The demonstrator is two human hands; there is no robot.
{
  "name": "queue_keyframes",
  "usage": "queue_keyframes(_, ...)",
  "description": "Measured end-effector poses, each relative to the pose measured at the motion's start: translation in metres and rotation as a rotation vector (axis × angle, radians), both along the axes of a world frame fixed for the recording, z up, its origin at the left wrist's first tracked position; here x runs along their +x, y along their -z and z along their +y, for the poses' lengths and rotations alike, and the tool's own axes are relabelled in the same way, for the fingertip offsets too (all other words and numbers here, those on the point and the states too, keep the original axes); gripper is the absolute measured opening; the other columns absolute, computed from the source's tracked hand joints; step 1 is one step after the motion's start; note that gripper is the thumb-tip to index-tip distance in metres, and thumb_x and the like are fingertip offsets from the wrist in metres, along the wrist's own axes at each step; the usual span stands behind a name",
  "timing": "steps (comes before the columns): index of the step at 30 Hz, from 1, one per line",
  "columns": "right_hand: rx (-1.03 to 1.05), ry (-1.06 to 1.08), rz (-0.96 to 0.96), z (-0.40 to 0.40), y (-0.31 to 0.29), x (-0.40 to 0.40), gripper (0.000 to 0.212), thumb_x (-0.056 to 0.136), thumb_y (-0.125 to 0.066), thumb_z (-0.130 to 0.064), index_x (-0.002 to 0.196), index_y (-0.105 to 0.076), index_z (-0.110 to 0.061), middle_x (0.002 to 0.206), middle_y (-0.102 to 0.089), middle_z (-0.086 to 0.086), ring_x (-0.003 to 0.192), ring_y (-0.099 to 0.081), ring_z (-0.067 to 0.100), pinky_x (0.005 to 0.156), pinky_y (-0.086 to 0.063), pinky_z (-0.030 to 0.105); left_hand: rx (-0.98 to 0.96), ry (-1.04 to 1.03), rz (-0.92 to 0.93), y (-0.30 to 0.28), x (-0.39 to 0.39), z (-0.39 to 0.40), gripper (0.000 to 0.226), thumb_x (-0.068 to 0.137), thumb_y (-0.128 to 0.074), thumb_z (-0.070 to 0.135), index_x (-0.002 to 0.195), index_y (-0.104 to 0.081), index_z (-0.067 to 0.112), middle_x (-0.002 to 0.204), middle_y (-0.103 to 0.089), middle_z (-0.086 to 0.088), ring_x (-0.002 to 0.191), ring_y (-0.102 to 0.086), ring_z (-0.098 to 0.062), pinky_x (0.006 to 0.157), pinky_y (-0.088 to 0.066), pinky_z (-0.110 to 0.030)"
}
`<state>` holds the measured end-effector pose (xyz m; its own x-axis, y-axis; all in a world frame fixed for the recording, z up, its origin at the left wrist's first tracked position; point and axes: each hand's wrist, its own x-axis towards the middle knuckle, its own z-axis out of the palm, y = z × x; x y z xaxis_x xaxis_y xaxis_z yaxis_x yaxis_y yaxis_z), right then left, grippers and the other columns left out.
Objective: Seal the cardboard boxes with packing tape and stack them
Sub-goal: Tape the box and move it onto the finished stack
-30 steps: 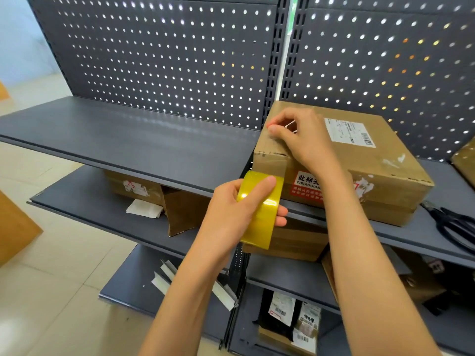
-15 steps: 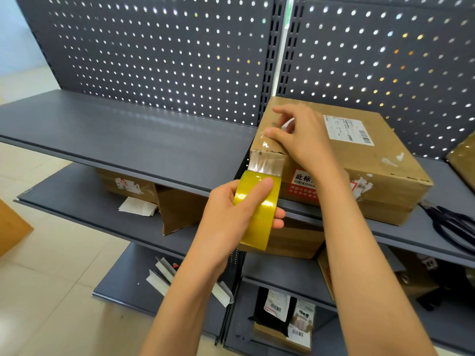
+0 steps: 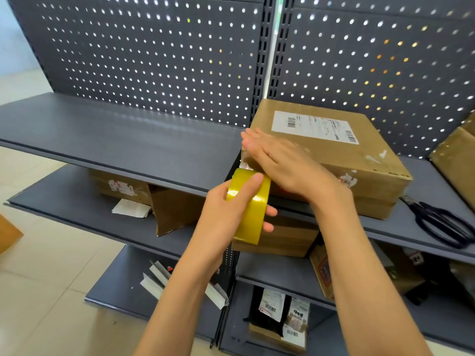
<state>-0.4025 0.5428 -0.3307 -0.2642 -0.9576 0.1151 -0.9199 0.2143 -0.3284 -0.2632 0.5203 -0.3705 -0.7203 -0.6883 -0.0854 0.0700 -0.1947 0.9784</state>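
The right hand [image 3: 280,163] lies flat, fingers straight, on the brown cardboard box's [image 3: 359,165] near-left top corner; half a second ago it pinched there. The left hand [image 3: 228,214] grips the yellow packing tape roll [image 3: 250,206] below that corner. The box sits on the grey metal shelf [image 3: 115,140].

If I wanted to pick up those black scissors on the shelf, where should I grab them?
Probably by the looped handles of the scissors, coming from above and the front. They lie flat on the shelf, blades pointing back toward the box, handles nearest the shelf's front edge.
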Motion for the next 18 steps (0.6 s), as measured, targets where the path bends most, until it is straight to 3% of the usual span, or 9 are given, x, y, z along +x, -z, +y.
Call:
queue_keyframes(4,0.073,0.017,0.016,-0.002,-0.002,-0.002,0.052,0.103,-0.017,-0.043,0.152,-0.016,-0.025,0.159,-0.008,-0.014,0.144,-0.005,-0.002,0.105,-0.010,0.014,-0.048,-0.013,0.019,0.006,0.003,0.004,0.025,0.086,-0.058,0.032,0.088,-0.061,0.007,0.061,-0.070,-0.009,0.051,-0.066,-0.017,0.057,-0.056,-0.028)
queue_keyframes(18,0.078,0.003,0.084,-0.004,0.002,-0.006,0.051,0.104,-0.015,-0.042,0.153,-0.013,-0.026,0.160,-0.007,-0.014,0.145,-0.005,0.001,0.104,-0.009,0.015,-0.037,-0.059,-0.093,0.015,0.009,0.015,0.031,0.089,-0.059,0.032,0.079,-0.062,0.002,0.054,-0.065,-0.007,0.045,-0.061,-0.013,0.052,-0.054,-0.023)
